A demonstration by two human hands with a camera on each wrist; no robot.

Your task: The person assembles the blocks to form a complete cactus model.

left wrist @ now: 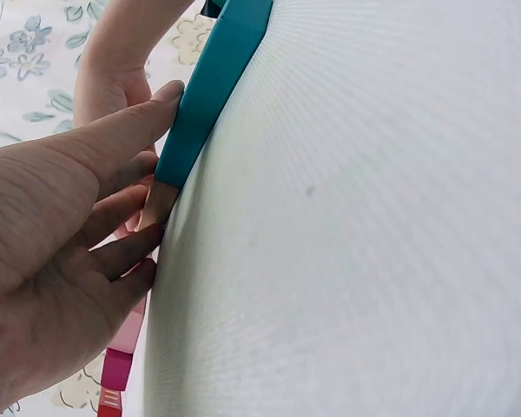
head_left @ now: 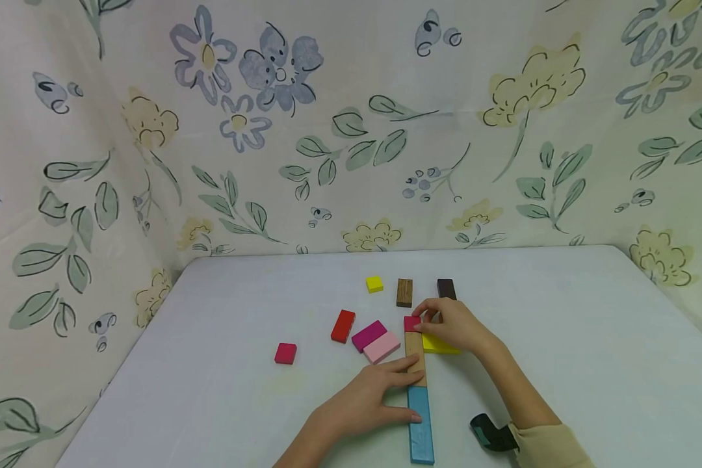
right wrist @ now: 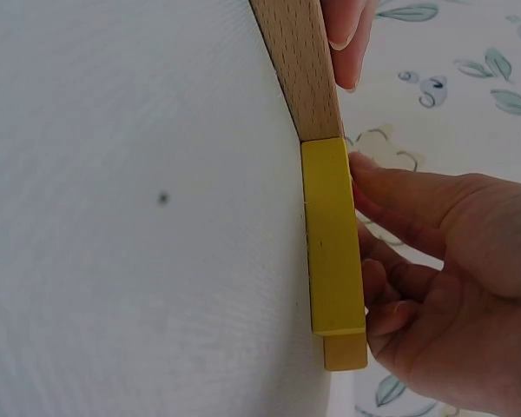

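A long blue block (head_left: pixel 421 426), a tan wooden block (head_left: pixel 416 351) and a small red block (head_left: pixel 412 324) lie end to end in a line. My left hand (head_left: pixel 365 400) rests along the line's left side, its fingers on the tan block and its thumb on the blue one. The left wrist view shows that thumb against the edge of the blue block (left wrist: pixel 217 95). At the far end, my right hand (head_left: pixel 453 324) pinches the red block between thumb and forefinger. Under that hand a yellow block (head_left: pixel 441 344) sits against the tan block's right side, partly covered.
Left of the line are a pink block (head_left: pixel 381 347), a magenta block (head_left: pixel 368 335), a red block (head_left: pixel 343 326) and a small red piece (head_left: pixel 285 353). Farther back stand a yellow cube (head_left: pixel 374 284), a brown block (head_left: pixel 405 293) and a dark block (head_left: pixel 446 288). A black device (head_left: pixel 493 434) sits at the right sleeve.
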